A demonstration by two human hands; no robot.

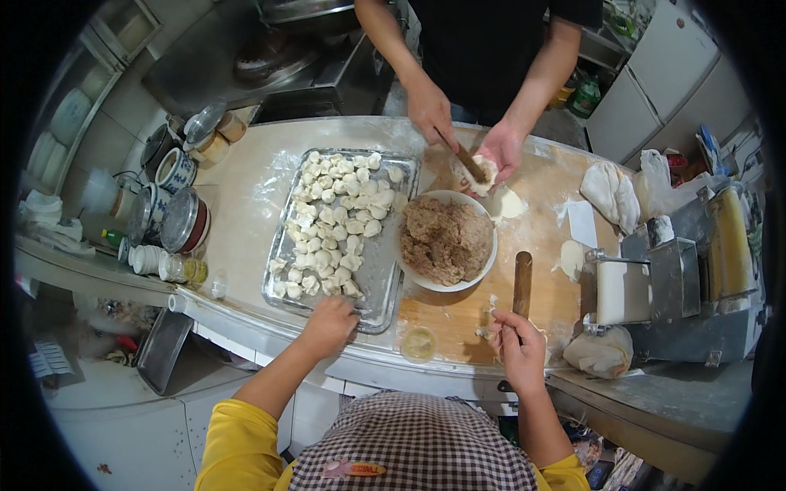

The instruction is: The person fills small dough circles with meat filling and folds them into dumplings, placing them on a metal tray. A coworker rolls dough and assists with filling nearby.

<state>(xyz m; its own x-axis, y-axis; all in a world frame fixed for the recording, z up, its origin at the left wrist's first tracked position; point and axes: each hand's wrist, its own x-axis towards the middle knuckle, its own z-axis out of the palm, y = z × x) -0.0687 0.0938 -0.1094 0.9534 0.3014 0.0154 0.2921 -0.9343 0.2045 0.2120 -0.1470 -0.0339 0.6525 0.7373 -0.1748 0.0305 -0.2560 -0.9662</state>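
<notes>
My left hand (329, 326) is at the near edge of a metal tray (379, 288), its fingers curled together; what they hold, if anything, is hidden. Rows of small white dumplings (332, 217) cover much of that tray. My right hand (522, 348) is closed by the lower end of a flat wooden stick (522, 282), which points away from me over the board and appears held. Between tray and stick stands a white bowl (458, 286) heaped with brown minced filling (446, 237). A small clear cup (418, 344) is near the counter's front edge.
Across the counter, a person's hands (501, 151) work filling into a wrapper with another stick (472, 164). Loose round wrappers (571, 258) lie on the board. A metal dough-rolling machine (675, 274) stands right, lidded jars and pots (182, 219) left.
</notes>
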